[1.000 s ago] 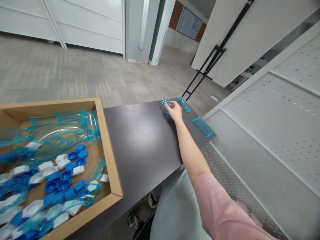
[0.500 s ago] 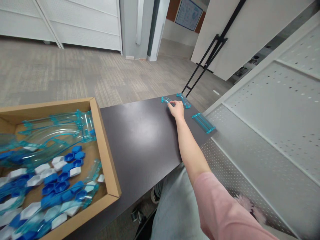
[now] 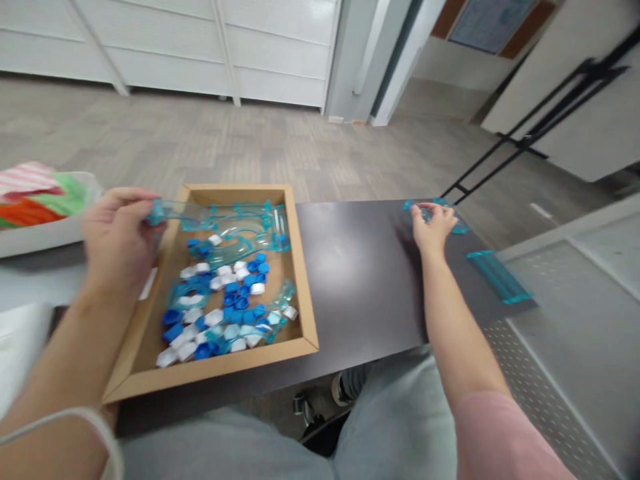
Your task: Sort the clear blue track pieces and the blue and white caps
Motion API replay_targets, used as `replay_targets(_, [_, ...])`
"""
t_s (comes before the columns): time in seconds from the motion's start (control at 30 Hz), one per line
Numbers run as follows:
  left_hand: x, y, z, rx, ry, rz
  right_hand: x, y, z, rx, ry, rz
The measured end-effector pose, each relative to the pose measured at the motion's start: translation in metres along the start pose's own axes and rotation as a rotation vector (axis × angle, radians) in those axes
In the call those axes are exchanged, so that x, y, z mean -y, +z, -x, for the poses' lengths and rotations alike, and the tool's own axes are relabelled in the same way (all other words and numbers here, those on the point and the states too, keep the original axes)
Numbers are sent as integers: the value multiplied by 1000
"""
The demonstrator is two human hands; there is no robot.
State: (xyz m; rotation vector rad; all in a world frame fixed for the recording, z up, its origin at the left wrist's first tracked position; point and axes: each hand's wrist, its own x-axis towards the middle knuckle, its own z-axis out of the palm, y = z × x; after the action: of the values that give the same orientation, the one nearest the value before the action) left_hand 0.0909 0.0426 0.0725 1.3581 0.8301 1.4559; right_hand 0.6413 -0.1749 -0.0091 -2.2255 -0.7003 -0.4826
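Note:
My left hand (image 3: pixel 123 233) is closed on the end of a clear track piece (image 3: pixel 187 215) with teal edges, held over the far left part of a cardboard box (image 3: pixel 305 293). Blue and white hexagonal pieces (image 3: pixel 235 293) and more clear teal-edged track pieces (image 3: pixel 240 230) lie in the box. At the far right of the dark table (image 3: pixel 350 267), my right hand (image 3: pixel 434 223) has its fingers round a curved clear track piece (image 3: pixel 409 205), largely covered by the hand. Just beyond it lies another curved piece (image 3: pixel 459 227). Nearer the right edge rests a flat teal-edged clear piece (image 3: pixel 500 277).
A white bin (image 3: pixel 75 223) with colourful cloth-like items stands at far left. A white perforated panel (image 3: pixel 590 287) borders the table's right end. Black metal bars (image 3: pixel 525 143) slant beyond the far corner. My legs (image 3: pixel 400 413) are below the near edge.
The view has swung left, bringing the whole box and my left hand with a track piece into sight. My right hand stays by the curved piece at the table's far right.

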Motion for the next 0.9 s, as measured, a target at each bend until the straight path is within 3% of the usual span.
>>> replay_targets(0.07, [9, -8, -5, -33, 17, 31, 8, 8, -2, -34, -11, -51])
replay_targets(0.17, [16, -8, -11, 23, 25, 84, 26, 15, 3, -36, -92, -139])
replay_targets(0.3, [13, -4, -12, 21, -15, 136, 65, 8, 27, 38, -305, -294])
replay_targets(0.5, [8, -4, -8, 62, -29, 271, 169, -6, 86, 364, -687, -510])
replay_targets(0.67, [9, -2, -4, 90, -52, 407, 244, -7, 139, 650, -890, -432])
replay_targets(0.8, [7, 0, -3, 29, -119, 513, 255, -4, 161, 829, -960, -342])
replay_targets(0.9, [6, -2, -6, 4, -115, 555, 249, -2, 164, 863, -923, -353])
